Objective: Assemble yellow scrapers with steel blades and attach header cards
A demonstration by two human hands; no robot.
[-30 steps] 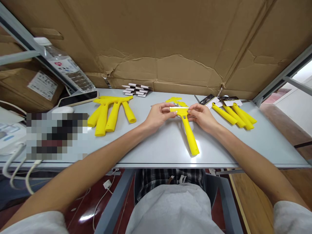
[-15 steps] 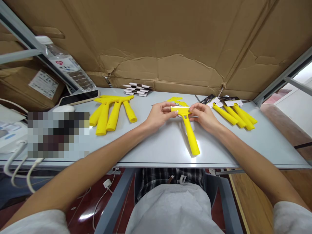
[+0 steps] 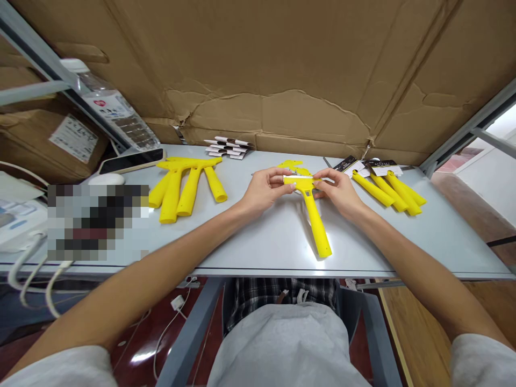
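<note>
A yellow scraper-like tool [image 3: 316, 220] is held by its wide head over the grey table [image 3: 250, 247], its handle slanting toward the front edge. My left hand [image 3: 264, 191] grips the left end of the head between thumb and fingers. The right end is pinched by my right hand [image 3: 336, 189]. A pale metallic strip runs along the top of the head. Just behind it lie flat yellow pieces [image 3: 291, 164], partly hidden. Several yellow handled tools [image 3: 187, 193] lie to the left, and several more [image 3: 397, 193] with black and white cards [image 3: 385, 167] lie to the right.
A stack of folded cards [image 3: 229, 147] stands at the back against cardboard [image 3: 258, 64]. At the left are a phone [image 3: 131, 160], a white rounded object [image 3: 106, 180], a plastic bottle [image 3: 116, 113], white cables [image 3: 26, 274] and a blurred patch. Metal frame bars rise on both sides.
The strip along the top of the tool's head looks darker and more metallic than before. Both hands keep their hold with hardly any movement.
</note>
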